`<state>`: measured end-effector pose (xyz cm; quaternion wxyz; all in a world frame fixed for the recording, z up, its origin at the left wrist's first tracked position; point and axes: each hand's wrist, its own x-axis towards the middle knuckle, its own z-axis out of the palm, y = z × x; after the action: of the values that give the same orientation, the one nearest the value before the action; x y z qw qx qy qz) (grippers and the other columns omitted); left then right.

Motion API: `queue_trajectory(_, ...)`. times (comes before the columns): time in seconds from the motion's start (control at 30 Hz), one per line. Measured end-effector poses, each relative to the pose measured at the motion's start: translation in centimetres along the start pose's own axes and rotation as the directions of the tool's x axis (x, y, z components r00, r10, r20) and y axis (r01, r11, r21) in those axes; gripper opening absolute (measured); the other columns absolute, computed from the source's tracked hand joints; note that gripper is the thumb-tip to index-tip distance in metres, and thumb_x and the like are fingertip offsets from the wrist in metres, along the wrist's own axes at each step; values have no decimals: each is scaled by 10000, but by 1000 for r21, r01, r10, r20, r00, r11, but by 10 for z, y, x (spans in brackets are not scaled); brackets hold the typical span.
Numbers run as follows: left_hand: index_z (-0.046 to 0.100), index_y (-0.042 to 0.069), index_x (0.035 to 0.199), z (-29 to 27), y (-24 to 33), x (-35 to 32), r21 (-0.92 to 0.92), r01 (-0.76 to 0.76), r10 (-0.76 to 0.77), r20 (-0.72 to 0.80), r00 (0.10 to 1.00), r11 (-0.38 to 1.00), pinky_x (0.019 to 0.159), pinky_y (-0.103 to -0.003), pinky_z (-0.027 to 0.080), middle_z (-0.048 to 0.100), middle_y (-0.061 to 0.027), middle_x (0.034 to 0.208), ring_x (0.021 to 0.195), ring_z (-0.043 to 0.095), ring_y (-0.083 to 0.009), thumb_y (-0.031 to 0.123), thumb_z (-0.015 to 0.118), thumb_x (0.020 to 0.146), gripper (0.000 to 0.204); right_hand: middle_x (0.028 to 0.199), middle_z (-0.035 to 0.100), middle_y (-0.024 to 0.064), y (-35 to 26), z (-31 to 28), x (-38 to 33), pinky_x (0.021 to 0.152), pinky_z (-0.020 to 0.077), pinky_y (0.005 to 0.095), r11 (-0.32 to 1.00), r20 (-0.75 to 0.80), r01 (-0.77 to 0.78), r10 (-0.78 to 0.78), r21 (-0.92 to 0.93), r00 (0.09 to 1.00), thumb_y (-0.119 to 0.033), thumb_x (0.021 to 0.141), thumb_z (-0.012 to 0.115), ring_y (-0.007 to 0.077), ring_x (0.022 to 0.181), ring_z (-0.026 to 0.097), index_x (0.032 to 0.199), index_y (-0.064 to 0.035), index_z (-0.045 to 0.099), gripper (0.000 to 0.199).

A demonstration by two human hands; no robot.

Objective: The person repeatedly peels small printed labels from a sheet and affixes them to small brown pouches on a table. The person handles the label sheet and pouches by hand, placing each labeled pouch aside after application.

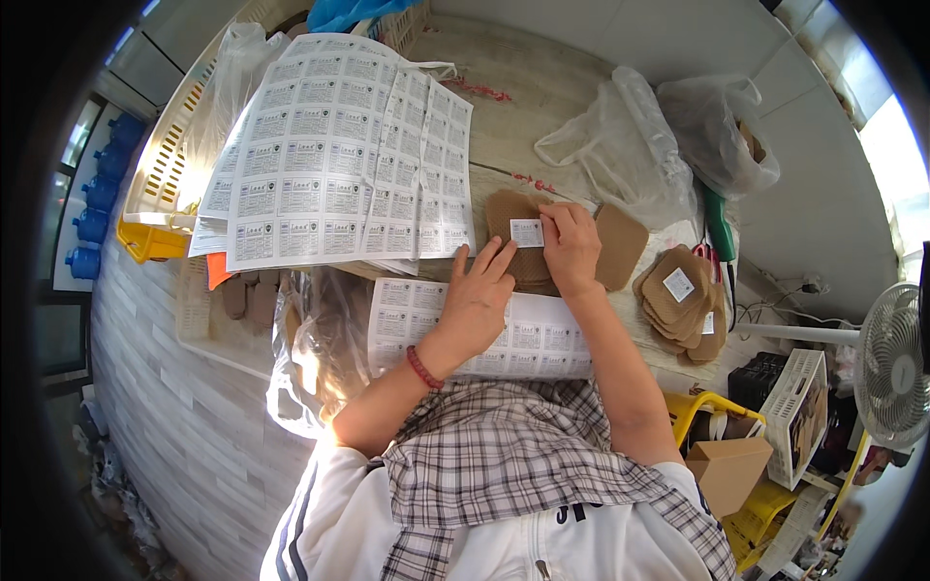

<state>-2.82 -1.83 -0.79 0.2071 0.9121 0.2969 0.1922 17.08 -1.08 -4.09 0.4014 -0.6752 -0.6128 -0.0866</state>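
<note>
Tan adhesive patch (513,247), topmost of a small pile on the table (542,107), looks thin, light and pliable, best pinned flat or lifted by its rounded edge; a small white label (527,232) lies on its centre. Right hand (572,247) rests on the patch's right part, fingertips pressing the label, grasping nothing; left hand (477,295) lies flat and unclenched at its lower-left edge, over a label sheet (528,339). Right of the patch sit labelled patches (683,300).
</note>
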Motion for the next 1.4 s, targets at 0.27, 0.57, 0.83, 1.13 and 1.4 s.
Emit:
queue_trajectory(0.27,582,6,809,5,-4,-2,10,-23,23,22,1000,1000,1180,-591,225,412,-217,1525,1470,274,-427,31,560,892,89,949,675,80,1,-10,3,761,520,406,996,76,-86,84,21,994,-93,883,677,302,892,640,992,-90,654,111)
queue_trajectory(0.57,594,15,833,7,-4,-6,-24,-15,15,11,1000,1000,1186,-568,231,379,-230,1544,1474,268,-422,36,578,889,61,967,694,138,-4,-8,-5,743,526,443,920,143,-311,284,240,948,-85,944,625,372,864,662,1051,-66,605,111)
queue_trajectory(0.83,626,5,880,8,-7,-5,-19,19,-18,22,1000,1000,1189,-565,225,390,-261,1527,1473,282,-404,27,564,862,68,934,682,212,8,-67,9,752,529,421,912,-77,-324,353,250,933,-42,986,553,383,861,678,1095,-43,575,111)
queue_trajectory(1.13,630,35,872,-15,21,-7,-212,-41,11,-145,989,976,756,-435,452,544,-103,837,833,555,-316,65,604,895,46,1070,696,154,44,-191,-27,897,505,431,825,-247,-398,321,-401,914,-27,908,641,358,1033,640,1100,-57,629,195)
queue_trajectory(1.4,632,5,943,-11,24,-9,-319,3,-48,-133,990,948,772,-429,477,587,-140,900,879,580,-346,17,567,922,70,972,685,45,-65,-97,-63,1040,440,486,988,210,-32,0,149,978,-103,813,757,252,960,638,999,-96,712,191)
